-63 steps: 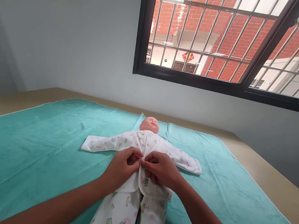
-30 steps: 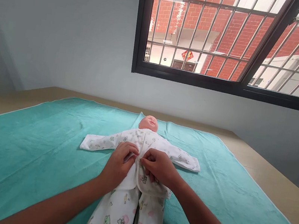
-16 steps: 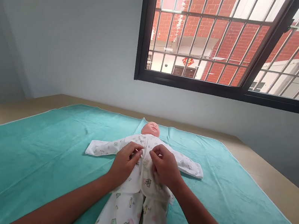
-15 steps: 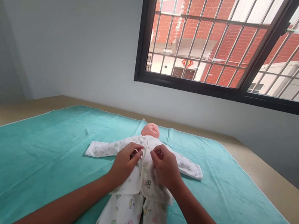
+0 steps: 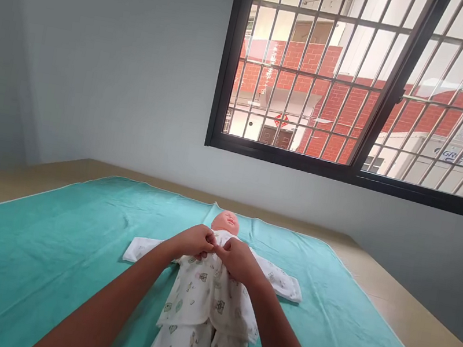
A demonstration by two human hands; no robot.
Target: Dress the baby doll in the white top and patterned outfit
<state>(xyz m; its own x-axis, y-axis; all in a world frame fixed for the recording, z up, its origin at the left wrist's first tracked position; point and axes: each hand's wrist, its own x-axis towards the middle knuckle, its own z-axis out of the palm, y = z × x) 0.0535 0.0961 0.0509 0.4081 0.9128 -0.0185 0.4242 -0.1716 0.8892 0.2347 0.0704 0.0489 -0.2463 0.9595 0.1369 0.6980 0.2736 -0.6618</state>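
A baby doll (image 5: 226, 221) lies on its back, head toward the wall. It wears a white printed baby shirt (image 5: 194, 292) with both sleeves spread out, and matching trousers (image 5: 182, 346). At the upper chest, my left hand (image 5: 195, 241) pinches the shirt's front edge between thumb and fingers. Close against it, my right hand (image 5: 239, 260) is closed in a pinch on the other front edge, the fingertips of both hands almost touching. My fingers hide whatever fastening lies between them. Below the hands the shirt front hangs together down to the hem.
A turquoise towel (image 5: 65, 252) is spread under the doll, with light creases. It covers most of a pale wooden table (image 5: 398, 288), whose bare border shows at the sides and back. Behind stand a grey wall (image 5: 134, 64) and a barred window (image 5: 303, 167).
Both hands have moved up the shirt front toward the collar and closer together, from apart to nearly touching. The camera view has tilted up, showing more of the window.
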